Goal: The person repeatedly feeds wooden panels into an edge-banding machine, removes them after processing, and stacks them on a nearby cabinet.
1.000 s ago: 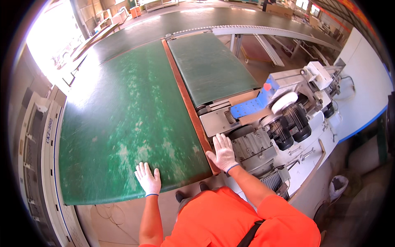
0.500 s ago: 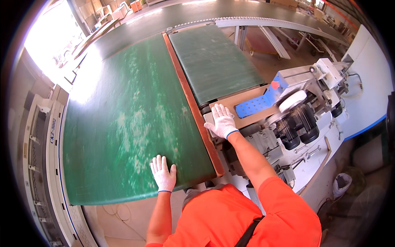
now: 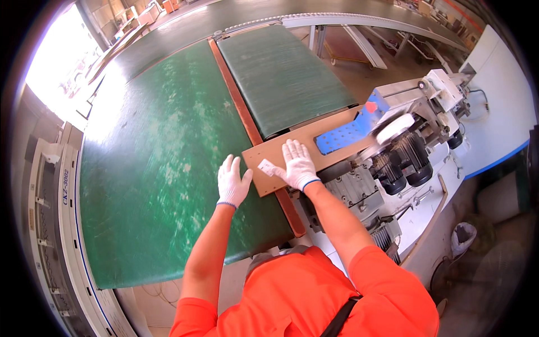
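both gloved hands (image 3: 233, 182) (image 3: 297, 164) flat on a brown board (image 3: 314, 140)

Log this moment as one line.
left hand: flat on green belt | right hand: flat on brown panel | panel: entering machine

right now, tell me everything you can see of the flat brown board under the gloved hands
The flat brown board is a thin, plain rectangular panel that looks like fibreboard or cardboard, lying flat and angled across the brown divider strip between the two green belts. Its far end runs under the blue perforated plate of the machine. The right hand presses flat on it beside a small white tag; the left hand touches its near corner.
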Demonstrator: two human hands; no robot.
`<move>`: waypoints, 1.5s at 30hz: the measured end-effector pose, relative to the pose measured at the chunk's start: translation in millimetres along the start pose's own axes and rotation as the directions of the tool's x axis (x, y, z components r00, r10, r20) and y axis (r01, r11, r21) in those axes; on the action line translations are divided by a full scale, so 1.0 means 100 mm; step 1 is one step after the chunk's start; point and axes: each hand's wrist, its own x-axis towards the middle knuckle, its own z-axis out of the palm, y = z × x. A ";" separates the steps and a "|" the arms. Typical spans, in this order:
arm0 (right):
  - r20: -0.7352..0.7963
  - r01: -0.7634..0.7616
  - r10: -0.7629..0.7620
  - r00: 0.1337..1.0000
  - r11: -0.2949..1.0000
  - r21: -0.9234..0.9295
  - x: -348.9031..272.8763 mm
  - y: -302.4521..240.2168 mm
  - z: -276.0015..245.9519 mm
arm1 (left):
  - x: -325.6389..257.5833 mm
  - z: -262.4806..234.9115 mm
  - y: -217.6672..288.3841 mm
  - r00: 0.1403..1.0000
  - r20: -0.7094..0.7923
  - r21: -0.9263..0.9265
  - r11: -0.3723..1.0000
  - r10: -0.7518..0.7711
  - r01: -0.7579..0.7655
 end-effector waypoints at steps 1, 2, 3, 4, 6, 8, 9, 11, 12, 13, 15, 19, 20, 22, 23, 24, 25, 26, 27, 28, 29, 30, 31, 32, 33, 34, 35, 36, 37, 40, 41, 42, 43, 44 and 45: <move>-0.014 0.003 -0.003 1.000 1.000 0.011 -0.01 -0.05 0.00 | 0.14 0.07 0.04 0.999 0.025 -0.003 1.000 0.023 -0.023; -0.011 0.004 -0.004 1.000 1.000 0.003 -0.04 -0.07 -0.01 | 0.26 0.10 0.06 0.997 0.071 0.040 0.998 0.040 -0.043; -0.007 0.004 -0.004 1.000 1.000 -0.006 -0.06 -0.09 -0.02 | 0.36 0.14 0.07 0.992 0.117 0.081 0.995 0.054 -0.064; -0.002 0.006 -0.006 1.000 1.000 -0.015 -0.08 -0.11 -0.04 | 0.43 0.18 0.08 0.985 0.162 0.122 0.989 0.065 -0.086; -0.015 0.000 0.000 1.000 1.000 0.003 -0.12 -0.11 -0.06 | 0.50 0.23 0.04 0.983 0.176 0.115 0.990 0.056 -0.078; -0.015 -0.014 0.014 1.000 1.000 0.003 -0.16 -0.07 -0.06 | 0.55 0.21 0.00 0.961 0.275 0.067 0.998 -0.016 -0.002; -0.020 -0.001 0.002 1.000 1.000 0.012 -0.17 -0.10 -0.08 | 0.46 0.22 -0.11 0.981 0.196 0.100 0.995 -0.005 -0.015; -0.029 0.006 -0.006 1.000 1.000 -0.008 -0.18 -0.09 -0.06 | 0.30 0.22 -0.27 0.995 0.099 0.169 0.984 0.033 -0.049; -0.030 0.011 -0.012 0.999 1.000 -0.018 -0.19 -0.09 -0.04 | 0.23 0.19 -0.31 0.997 0.053 0.203 0.977 0.051 -0.061; -0.031 0.014 -0.015 0.999 1.000 -0.010 -0.22 -0.10 -0.02 | 0.17 0.15 -0.36 0.998 0.048 0.206 0.977 0.047 -0.056; -0.032 0.031 -0.031 0.999 0.999 0.005 -0.25 -0.13 0.00 | 0.09 0.03 -0.45 0.998 0.060 0.234 0.971 0.026 -0.039; -0.037 0.036 -0.035 0.999 0.999 0.019 -0.33 -0.12 -0.04 | -0.11 -0.19 -0.69 0.998 0.065 0.269 0.963 -0.002 -0.016; -0.043 0.038 -0.037 0.998 0.999 0.019 -0.34 -0.09 -0.04 | -0.17 -0.26 -0.75 0.998 0.065 0.273 0.962 -0.009 -0.009; -0.048 0.037 -0.036 0.998 0.999 0.018 -0.39 -0.01 -0.10 | -0.38 -0.39 -0.89 0.997 0.075 0.284 0.958 0.015 -0.036; -0.045 0.039 -0.038 0.998 0.999 0.019 -0.44 0.02 -0.13 | -0.54 -0.45 -0.97 0.995 0.090 0.332 0.941 0.043 -0.071; -0.042 0.041 -0.040 0.998 0.999 0.018 -0.50 0.04 -0.16 | -0.71 -0.50 -1.00 0.992 0.107 0.377 0.920 0.070 -0.105; -0.085 0.082 -0.081 0.993 0.997 0.009 -0.60 0.10 -0.08 | -0.84 -0.57 -0.84 0.997 0.072 0.374 0.925 0.039 -0.063; -0.081 0.133 -0.132 0.988 0.991 0.010 -0.70 0.04 -0.06 | -1.09 -0.64 -0.80 0.998 0.056 0.378 0.925 0.028 -0.047; -0.069 0.186 -0.184 0.980 0.983 0.015 -0.81 -0.05 -0.07 | -1.37 -0.79 -0.69 0.997 0.071 0.376 0.927 -0.010 -0.017; -0.059 0.238 -0.236 0.970 0.971 0.020 -0.93 -0.14 -0.10 | -1.66 -0.94 -0.56 0.996 0.051 0.350 0.936 -0.071 0.049; -0.057 0.283 -0.279 0.958 0.957 0.070 -1.06 -0.25 -0.12 | -1.98 -1.01 -0.50 0.988 -0.042 0.308 0.938 -0.151 0.157; -0.044 0.330 -0.327 0.944 0.937 0.112 -1.18 -0.34 -0.04 | -2.33 -1.13 -0.40 0.968 -0.048 0.289 0.924 -0.245 0.248; -0.011 0.384 -0.387 0.922 0.912 0.147 -1.24 -0.47 -0.03 | -2.73 -1.24 -0.34 0.944 -0.055 0.266 0.906 -0.327 0.329; 0.024 0.432 -0.443 0.896 0.884 0.179 -1.29 -0.62 -0.08 | -3.09 -1.32 -0.28 0.907 -0.091 0.280 0.863 -0.411 0.420; 0.055 0.462 -0.483 0.874 0.860 0.217 -1.32 -0.77 -0.08 | -3.36 -1.32 -0.15 0.722 -0.179 0.041 0.728 -0.668 0.684; 0.056 0.497 -0.521 0.851 0.836 0.232 -1.30 -0.91 -0.05 | -3.54 -1.23 -0.04 0.412 -0.385 -0.178 0.504 -0.826 0.845; 0.059 0.531 -0.559 0.827 0.811 0.246 -1.28 -1.03 -0.02 | -3.66 -1.25 -0.07 0.164 -0.231 -0.443 0.253 -0.959 0.860; 0.059 0.570 -0.603 0.796 0.778 0.264 -1.28 -1.16 0.02 | -3.80 -1.30 -0.11 -0.066 -0.018 -0.646 -0.039 -0.998 0.763; 0.061 0.604 -0.642 0.764 0.745 0.285 -1.21 -1.27 0.03 | -3.96 -1.33 -0.10 -0.066 0.019 -0.693 -0.060 -0.998 0.719; 0.076 0.727 -0.781 0.620 0.608 0.319 -0.92 -1.59 0.10 | -4.40 -1.38 -0.02 -0.099 0.070 -0.827 -0.113 -0.993 0.551; 0.051 0.753 -0.811 0.583 0.562 0.342 -0.72 -1.80 -0.13 | -4.60 -1.39 0.10 -0.163 0.058 -0.866 -0.131 -0.985 0.482; -0.134 0.770 -0.767 0.627 0.585 0.256 -0.56 -1.89 0.01 | -4.82 -1.53 0.22 -0.231 0.011 -0.902 -0.109 -0.973 0.417; -0.092 0.708 -0.704 0.705 0.688 0.160 -0.30 -1.98 0.07 | -5.19 -1.45 0.20 -0.276 -0.025 -0.908 -0.094 -0.961 0.407; -0.063 0.643 -0.641 0.765 0.754 0.132 -0.18 -1.95 0.20 | -5.42 -1.50 0.32 -0.265 0.001 -0.905 -0.114 -0.964 0.409; -0.037 0.552 -0.551 0.834 0.828 0.100 -0.04 -1.81 0.31 | -5.25 -1.88 0.48 -0.326 0.021 -0.785 -0.217 -0.945 0.580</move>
